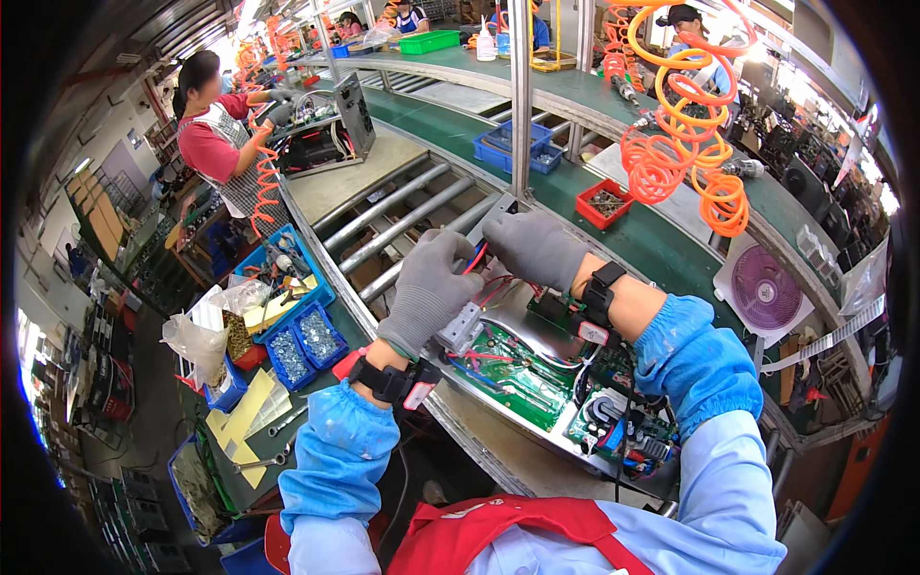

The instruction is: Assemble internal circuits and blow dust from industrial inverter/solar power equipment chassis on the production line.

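In grey gloves, both my hands work above an open metal chassis that carries green circuit boards. My left hand is closed, its fingertips pinching red and blue wires. Close beside it my right hand has its fingers curled together at the other side of the wires; what they grip is hidden. A flat metal piece shows just beyond the fingertips. Below my left hand a silver block sits on the chassis edge. More wires loop between the hands and boards.
Steel rollers run ahead. At left are blue bins of screws, yellow sheets and a wrench. A red bin and hanging orange air hoses are at right. A co-worker handles another unit.
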Tool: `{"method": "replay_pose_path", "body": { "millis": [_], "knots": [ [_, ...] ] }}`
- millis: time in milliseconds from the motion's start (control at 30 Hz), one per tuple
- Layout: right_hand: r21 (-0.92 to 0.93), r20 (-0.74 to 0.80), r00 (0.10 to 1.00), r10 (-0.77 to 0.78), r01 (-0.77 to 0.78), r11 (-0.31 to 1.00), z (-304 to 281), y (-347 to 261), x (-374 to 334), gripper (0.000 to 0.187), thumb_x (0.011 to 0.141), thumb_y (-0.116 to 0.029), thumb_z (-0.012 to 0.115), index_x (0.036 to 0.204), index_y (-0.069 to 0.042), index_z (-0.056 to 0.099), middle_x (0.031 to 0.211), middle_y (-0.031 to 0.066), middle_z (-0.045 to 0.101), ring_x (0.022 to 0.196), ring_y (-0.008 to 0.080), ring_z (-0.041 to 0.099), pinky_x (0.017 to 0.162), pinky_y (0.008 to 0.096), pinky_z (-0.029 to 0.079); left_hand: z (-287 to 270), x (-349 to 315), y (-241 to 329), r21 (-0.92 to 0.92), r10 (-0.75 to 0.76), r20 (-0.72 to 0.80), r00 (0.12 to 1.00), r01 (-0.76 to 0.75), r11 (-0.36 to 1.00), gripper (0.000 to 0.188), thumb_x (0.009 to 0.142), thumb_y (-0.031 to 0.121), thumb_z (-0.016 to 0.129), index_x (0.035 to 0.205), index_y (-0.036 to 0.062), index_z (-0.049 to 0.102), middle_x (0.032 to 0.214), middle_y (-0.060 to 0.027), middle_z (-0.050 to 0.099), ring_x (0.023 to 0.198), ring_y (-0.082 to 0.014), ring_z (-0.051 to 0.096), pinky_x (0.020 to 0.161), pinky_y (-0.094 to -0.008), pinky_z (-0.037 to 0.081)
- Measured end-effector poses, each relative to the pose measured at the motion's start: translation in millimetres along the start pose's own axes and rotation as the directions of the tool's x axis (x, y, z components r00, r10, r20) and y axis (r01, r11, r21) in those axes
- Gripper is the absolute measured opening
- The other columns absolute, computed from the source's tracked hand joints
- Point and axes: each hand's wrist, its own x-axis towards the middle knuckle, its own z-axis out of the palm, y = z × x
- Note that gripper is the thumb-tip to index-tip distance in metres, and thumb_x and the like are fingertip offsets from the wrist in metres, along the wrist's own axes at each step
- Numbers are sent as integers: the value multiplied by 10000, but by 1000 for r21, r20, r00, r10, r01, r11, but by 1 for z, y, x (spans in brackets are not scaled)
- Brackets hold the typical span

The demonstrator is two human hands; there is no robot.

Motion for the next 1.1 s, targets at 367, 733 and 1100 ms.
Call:
{"method": "replay_pose_path", "body": {
  "millis": [367,733,1100],
  "knots": [
    [385,128,876,465,-476,791,10,32,-11,327,766,-295,680,932,-13,664,841,204,686,783,348,689,729,444,532,-1,-2,3,37,12,-25,1000,-11,999,358,688,173,719,986,-14,650,986,-171,656,909,-287,658,829,-360,511],
    [753,452,767,456,-602,265,14,25,-13,191,894,-160,663,957,19,681,810,84,690,685,145,666,604,287,554,1,-1,3,17,32,-20,999,-32,999,325,698,178,711,944,-27,651,1015,-163,648,936,-280,642,848,-358,499],
    [805,474,719,508,-588,80,39,27,-9,197,896,-172,648,896,25,655,746,84,650,586,152,623,521,283,519,-2,-2,7,14,10,-2,1000,-10,1000,322,709,179,717,954,-23,662,1046,-167,642,960,-280,635,868,-357,492]
  ]
}}
